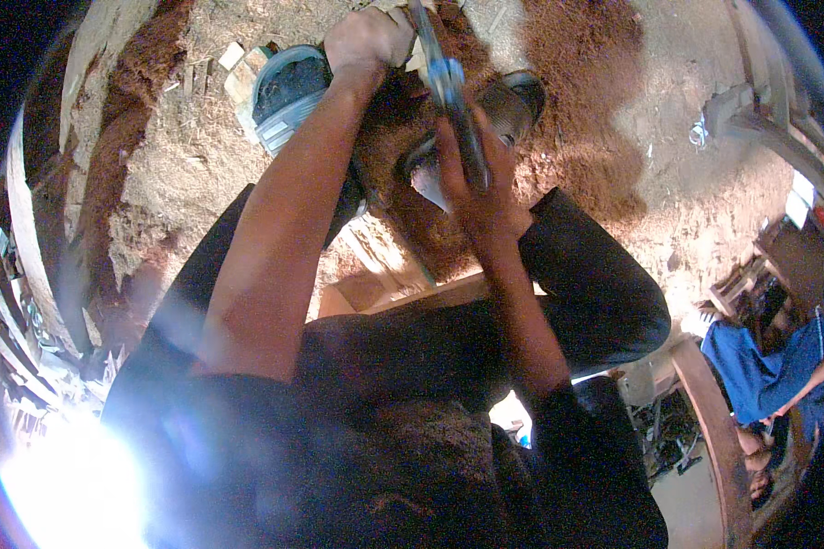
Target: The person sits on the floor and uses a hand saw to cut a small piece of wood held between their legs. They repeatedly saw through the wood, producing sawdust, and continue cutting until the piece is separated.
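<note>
My right hand (485,188) is wrapped round the lower part of a long, dark, rod-like tool (462,123) with a bright blue band. The tool slants up past the top edge, so its far end is out of view. Just left of it, my left hand (371,41) is closed in a fist near the ground; what it grips is hidden. Between my arms, partly behind my right hand, lies a pale pointed piece (428,183) whose kind I cannot make out. A ribbed grey-blue object with a dark hollow (293,96), perhaps a slipper, is beside my left wrist.
Reddish-brown sawdust (581,101) and pale shavings cover the ground. A wooden board (449,293) lies in front of my lap. A dark ribbed object (513,105) sits beyond my right hand. At the far right is a person in blue clothing (764,371), near a curved timber (716,439).
</note>
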`<state>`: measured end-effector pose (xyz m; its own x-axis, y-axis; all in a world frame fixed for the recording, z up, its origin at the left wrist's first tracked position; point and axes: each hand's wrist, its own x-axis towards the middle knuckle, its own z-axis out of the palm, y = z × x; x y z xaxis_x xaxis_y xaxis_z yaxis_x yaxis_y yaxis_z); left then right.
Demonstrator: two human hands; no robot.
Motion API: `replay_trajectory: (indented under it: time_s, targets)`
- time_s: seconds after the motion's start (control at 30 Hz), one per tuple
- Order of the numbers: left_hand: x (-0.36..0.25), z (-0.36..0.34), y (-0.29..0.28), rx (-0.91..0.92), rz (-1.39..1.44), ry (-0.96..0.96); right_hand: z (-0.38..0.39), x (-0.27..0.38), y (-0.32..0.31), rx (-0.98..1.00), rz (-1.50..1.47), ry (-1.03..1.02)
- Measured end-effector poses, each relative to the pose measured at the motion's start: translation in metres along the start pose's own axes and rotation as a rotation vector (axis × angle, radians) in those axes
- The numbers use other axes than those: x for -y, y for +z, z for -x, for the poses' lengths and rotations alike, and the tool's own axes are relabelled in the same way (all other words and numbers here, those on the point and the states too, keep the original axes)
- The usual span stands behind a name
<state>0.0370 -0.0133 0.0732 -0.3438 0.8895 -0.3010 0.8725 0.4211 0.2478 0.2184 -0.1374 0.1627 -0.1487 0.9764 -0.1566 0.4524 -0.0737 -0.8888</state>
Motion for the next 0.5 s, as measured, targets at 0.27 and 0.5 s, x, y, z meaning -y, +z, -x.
replay_trajectory:
  time_s: [0.27, 0.5]
  targets:
    - [-0.013, 0.003, -0.019, 0.114, 0.012, -0.038, 0.043, -0.048, 0.017, -0.272, 0.202, -0.252]
    - [-0.017, 0.005, -0.015, 0.115, 0.067, -0.042, -0.019, 0.020, 0.012, -0.089, -0.042, -0.032]
